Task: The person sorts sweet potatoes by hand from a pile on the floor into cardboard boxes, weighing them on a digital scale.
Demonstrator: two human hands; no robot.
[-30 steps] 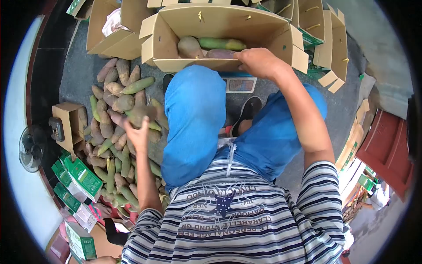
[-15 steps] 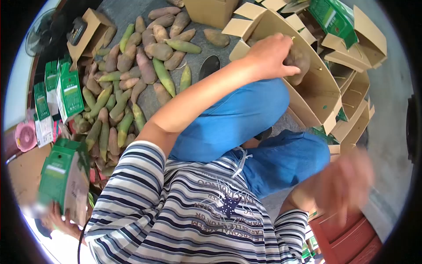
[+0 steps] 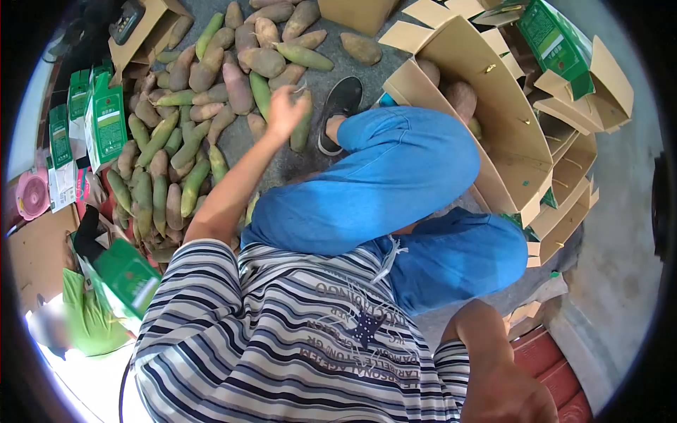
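My left hand [image 3: 288, 113] reaches over the floor. Its fingers are curled round the upper part of a green-brown tuber [image 3: 302, 130], beside a dark shoe [image 3: 344, 97]. My right hand [image 3: 509, 396] is low at the right, near the bottom edge of the view. Its fingers are partly hidden, and no object shows in it. An open cardboard box [image 3: 497, 95] stands beyond my bent knee, with a few tubers [image 3: 462, 101] inside. Many green and reddish-brown tubers [image 3: 190, 151] lie in a pile on the left.
Green and brown cartons [image 3: 557, 46] lie open at the upper right. Green boxes [image 3: 108, 123] and a pink fan [image 3: 33, 194] are at the left. Another person in green [image 3: 95, 317] is near a green box [image 3: 127, 276] at the lower left. Red furniture [image 3: 553, 370] stands lower right.
My left hand has left the box, where a tuber now lies, and moved left to the floor tuber. My right hand has dropped lower. The other person's green box has shifted and tilted.
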